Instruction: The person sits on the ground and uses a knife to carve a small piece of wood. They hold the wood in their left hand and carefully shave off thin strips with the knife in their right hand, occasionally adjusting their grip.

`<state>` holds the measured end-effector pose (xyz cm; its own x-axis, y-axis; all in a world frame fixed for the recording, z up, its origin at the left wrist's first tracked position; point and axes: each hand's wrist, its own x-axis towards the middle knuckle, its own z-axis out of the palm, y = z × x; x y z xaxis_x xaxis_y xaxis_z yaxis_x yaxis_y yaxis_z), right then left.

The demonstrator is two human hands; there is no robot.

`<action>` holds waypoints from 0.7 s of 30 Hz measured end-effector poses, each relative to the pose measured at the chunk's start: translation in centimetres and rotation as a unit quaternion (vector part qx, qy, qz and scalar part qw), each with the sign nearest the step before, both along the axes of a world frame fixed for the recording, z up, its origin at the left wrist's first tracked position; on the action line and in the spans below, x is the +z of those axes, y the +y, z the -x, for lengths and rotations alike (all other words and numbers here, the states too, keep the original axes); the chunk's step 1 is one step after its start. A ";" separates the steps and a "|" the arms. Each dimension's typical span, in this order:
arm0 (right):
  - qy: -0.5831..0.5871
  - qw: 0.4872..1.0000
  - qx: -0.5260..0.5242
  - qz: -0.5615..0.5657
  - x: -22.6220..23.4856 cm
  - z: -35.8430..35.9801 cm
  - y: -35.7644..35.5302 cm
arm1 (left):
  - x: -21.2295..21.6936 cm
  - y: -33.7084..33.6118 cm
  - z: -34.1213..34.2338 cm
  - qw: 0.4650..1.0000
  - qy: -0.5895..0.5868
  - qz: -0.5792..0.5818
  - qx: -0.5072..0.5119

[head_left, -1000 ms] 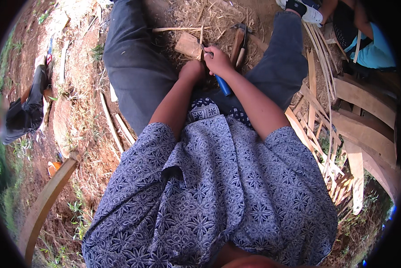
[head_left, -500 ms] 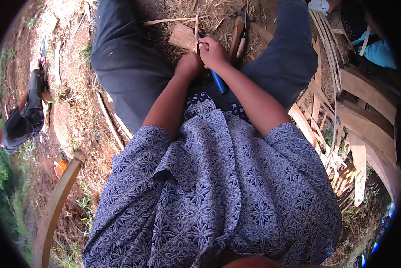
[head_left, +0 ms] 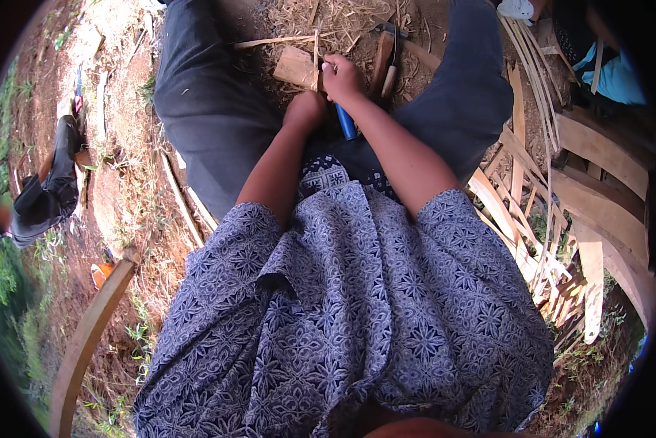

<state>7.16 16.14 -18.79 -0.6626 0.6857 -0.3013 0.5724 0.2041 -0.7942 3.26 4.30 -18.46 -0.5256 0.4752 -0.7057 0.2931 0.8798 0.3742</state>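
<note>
Between my knees, my two hands are close together. My left hand (head_left: 306, 111) is closed around the lower part of a thin pale strip of wood (head_left: 316, 47), which points away from me. Closed beside it, my right hand (head_left: 344, 79) grips a blue-handled knife (head_left: 345, 123); its handle sticks out below the hand toward my lap. The blade is mostly hidden by my fingers. Just beyond my left hand, a wooden block (head_left: 293, 67) lies on the ground, behind the strip.
Right of my hands lie a wooden-handled hammer-like tool (head_left: 381, 62) and another light-handled tool (head_left: 390, 82). Shavings (head_left: 291, 16) cover the ground ahead. Long strips (head_left: 530, 80) and curved boards (head_left: 598, 197) are piled at right. Another person (head_left: 47, 186) sits far left, near a curved beam (head_left: 87, 350).
My right hand and the blue handle have shifted slightly up and left. The strip's tip has moved a little left; both hands keep their grip.
</note>
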 end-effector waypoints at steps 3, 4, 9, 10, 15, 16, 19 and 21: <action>0.004 0.990 -0.138 0.006 2.1 3.8 6.2 | -1.8 -0.7 -0.2 0.998 0.036 -0.015 -0.059; -0.008 0.993 -0.110 -0.032 3.3 4.2 8.3 | -1.7 -0.8 -0.2 0.999 0.021 -0.005 -0.040; 0.045 0.998 -0.030 0.040 6.7 2.1 9.1 | -3.3 -1.0 -0.3 0.999 0.001 -0.001 -0.041; 0.016 0.996 0.000 0.083 7.1 1.0 7.3 | -3.9 -1.4 -0.4 0.999 -0.002 -0.003 -0.037; -0.092 0.977 0.099 0.164 7.6 -3.0 0.8 | -0.2 -0.6 -0.3 1.000 -0.019 -0.014 0.007; -0.094 0.979 0.095 0.152 7.3 -3.1 0.5 | -0.2 -0.5 -0.3 1.000 -0.015 -0.014 -0.013; -0.101 0.984 0.088 0.120 6.7 -2.8 0.4 | 1.5 0.0 -0.2 0.999 -0.044 0.009 0.024; -0.111 0.983 0.092 0.111 6.7 -2.2 0.5 | 1.0 -0.1 -0.4 0.999 -0.035 0.000 0.002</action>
